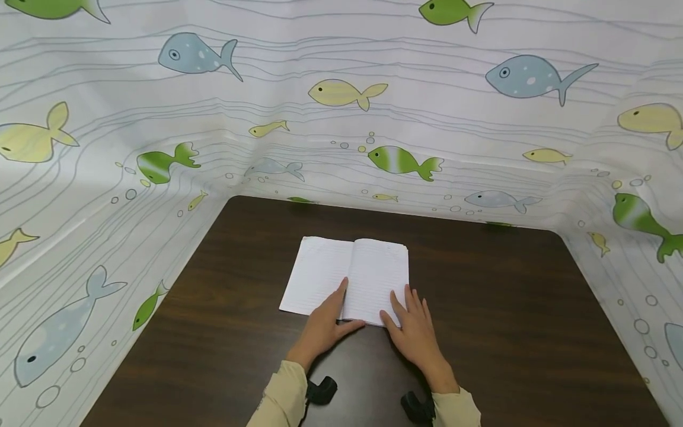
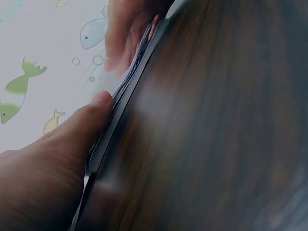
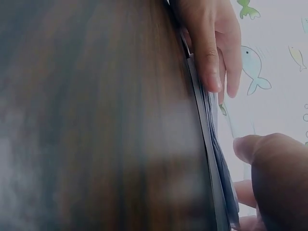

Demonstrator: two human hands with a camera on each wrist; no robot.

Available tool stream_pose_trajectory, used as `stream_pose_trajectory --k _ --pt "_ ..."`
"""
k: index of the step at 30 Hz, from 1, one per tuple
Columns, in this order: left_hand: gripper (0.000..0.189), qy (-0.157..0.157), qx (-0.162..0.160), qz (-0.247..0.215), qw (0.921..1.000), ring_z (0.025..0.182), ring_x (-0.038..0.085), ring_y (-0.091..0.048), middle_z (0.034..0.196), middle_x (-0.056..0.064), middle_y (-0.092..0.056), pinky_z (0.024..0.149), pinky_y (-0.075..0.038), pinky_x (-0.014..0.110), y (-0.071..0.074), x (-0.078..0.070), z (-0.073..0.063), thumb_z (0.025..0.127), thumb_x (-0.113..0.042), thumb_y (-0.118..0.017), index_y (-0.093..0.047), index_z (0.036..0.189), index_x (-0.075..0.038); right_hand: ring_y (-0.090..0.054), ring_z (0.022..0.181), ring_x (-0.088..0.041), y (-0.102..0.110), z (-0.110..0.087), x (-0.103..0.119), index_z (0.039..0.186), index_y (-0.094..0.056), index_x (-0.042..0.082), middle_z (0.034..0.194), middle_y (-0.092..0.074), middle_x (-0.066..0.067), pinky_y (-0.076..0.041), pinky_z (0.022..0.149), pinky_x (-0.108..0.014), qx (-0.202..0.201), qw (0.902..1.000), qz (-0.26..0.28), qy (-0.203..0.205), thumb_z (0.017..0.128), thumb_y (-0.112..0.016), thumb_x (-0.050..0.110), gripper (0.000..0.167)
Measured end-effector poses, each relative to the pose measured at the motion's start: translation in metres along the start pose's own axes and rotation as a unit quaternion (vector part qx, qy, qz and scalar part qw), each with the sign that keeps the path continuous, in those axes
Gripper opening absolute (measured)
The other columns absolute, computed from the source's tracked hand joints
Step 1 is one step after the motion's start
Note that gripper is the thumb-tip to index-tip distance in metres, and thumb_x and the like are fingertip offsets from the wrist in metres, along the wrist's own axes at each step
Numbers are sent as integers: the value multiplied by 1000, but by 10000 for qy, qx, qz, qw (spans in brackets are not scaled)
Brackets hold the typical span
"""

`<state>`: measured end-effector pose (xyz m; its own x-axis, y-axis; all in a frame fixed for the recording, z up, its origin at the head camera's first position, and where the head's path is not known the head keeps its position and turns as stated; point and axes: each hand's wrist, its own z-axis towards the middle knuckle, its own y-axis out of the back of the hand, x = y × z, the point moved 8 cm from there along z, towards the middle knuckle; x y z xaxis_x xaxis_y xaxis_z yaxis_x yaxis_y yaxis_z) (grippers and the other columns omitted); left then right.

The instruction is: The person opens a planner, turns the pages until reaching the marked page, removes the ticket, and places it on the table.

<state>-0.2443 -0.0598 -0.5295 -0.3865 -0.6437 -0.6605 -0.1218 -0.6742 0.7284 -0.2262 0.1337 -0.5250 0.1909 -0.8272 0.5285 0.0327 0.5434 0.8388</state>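
From head, see white lined paper notebook (image 1: 373,267) open on brown wooden table (image 1: 507,302), left hand (image 1: 322,329) at gutter, right hand (image 1: 416,333) at near right corner, straight-fingered, gripping nothing. From left wrist, looks light, easily creased. From right wrist, seems best held by near edge.

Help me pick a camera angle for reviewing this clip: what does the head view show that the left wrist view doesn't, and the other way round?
Only the head view shows the ruled faces of the open notebook and the two far corners of the dark table.

Only the left wrist view shows the layered page edges close up, side-on.

Both show the left hand, the right hand, the notebook, the table and the fish-print backdrop.
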Motion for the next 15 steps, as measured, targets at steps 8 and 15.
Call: stream_pose_trajectory --k 8,15 --pt "83 -88 -70 -811 9966 138 34 -53 150 18 -55 112 -44 51 13 9 4 84 -30 -88 -49 152 -2 -22 153 -49 0 1 -2 150 -55 6 163 -29 -28 -11 121 -68 -49 9998 198 66 106 -56 42 57" --pt "69 -254 -305 -1028 9939 127 27 -64 131 10 -71 109 -47 48 27 13 1 79 -23 -92 -64 138 -3 -23 154 -44 4 1 -12 157 -37 -4 164 -31 -24 -9 123 -63 -118 9972 740 -4 111 -47 35 61"
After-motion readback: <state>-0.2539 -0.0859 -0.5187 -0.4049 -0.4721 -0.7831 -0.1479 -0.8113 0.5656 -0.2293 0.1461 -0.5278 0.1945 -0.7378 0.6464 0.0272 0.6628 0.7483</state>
